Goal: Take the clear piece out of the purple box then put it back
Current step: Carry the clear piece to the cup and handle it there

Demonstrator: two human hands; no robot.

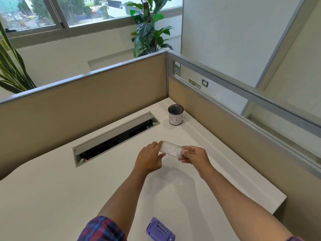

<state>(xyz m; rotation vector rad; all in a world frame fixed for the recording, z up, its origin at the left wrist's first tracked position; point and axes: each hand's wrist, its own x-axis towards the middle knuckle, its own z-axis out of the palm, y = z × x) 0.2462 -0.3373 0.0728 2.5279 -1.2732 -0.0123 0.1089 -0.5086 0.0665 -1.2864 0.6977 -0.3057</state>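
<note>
Over the white bench (52, 197), your left hand (149, 159) and right hand (195, 156) pinch the clear piece (171, 150) in their fingers; it's out of the purple box (160, 230), return pending.

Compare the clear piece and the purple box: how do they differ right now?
The clear piece is see-through with white bits inside; the purple box is opaque. The clear piece is held above the desk by the left hand and right hand; the purple box lies untouched near the person.
</note>
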